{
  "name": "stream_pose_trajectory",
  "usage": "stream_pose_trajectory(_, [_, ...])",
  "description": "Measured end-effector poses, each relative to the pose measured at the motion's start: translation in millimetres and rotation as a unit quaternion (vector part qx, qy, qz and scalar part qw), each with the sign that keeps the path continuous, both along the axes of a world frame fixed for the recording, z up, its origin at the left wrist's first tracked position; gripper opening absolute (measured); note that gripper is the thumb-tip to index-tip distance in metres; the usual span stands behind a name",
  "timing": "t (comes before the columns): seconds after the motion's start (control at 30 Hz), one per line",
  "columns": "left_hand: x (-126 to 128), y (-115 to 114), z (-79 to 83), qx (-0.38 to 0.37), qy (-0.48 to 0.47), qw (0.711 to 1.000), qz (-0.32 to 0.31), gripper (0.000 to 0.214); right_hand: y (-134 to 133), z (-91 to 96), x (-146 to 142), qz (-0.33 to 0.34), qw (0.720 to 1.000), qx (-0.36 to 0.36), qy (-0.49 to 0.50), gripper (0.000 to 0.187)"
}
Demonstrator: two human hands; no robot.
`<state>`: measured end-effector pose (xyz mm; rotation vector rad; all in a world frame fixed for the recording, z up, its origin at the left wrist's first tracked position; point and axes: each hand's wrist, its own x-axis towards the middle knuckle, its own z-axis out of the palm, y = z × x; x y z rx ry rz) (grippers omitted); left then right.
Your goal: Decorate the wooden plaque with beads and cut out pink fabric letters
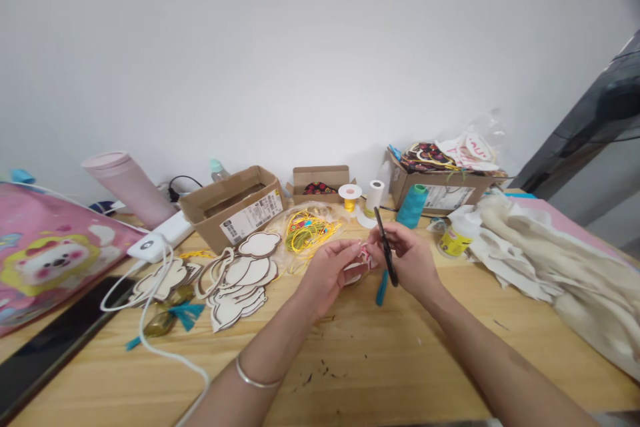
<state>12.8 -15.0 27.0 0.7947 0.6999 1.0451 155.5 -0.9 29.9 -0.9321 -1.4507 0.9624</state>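
My left hand (327,270) is closed, its thumb and fingers pinching a small white piece with a red pattern (367,255). Close against it, my right hand (413,257) is curled around a slim black tool (386,247), seen nearly edge-on; its exact kind does not show. The right fingertips meet the patterned piece, though the fingers partly hide the contact. Under the hands, a white shape with a brown edge (353,276) shows in part. A teal tassel (381,288) hangs or lies just below the hands; I cannot tell which.
Left are cloud-shaped white cutouts (250,271), an open cardboard box (235,207), a white cable (150,340) and a pink tumbler (131,188). Yellow cord (313,230), a teal thread cone (413,205) and a glue bottle (457,237) stand behind. Cream fabric (565,260) covers the right.
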Motion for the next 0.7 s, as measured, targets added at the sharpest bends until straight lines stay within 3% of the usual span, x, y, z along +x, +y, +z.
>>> stream_pose_trajectory(0.13, [1,0,0.6,-0.001,-0.023,1.0,-0.007,0.017,4,-1.2,3,-0.003,0.999,-0.043,0.029,0.03])
stream_pose_trajectory(0.37, [-5,3,6.1,-0.016,-0.058,0.996,0.062,0.011,3,10.1,12,-0.021,0.999,-0.016,-0.039,0.037])
stream_pose_trajectory(0.53, [-11,7,3.5,-0.048,-0.064,0.993,0.091,0.011,-1,15.1,13,0.049,0.995,-0.076,-0.032,0.037])
stream_pose_trajectory(0.7, [-11,9,1.8,-0.04,-0.07,0.991,0.106,0.012,2,4.5,16,0.12,0.982,-0.097,0.108,0.042])
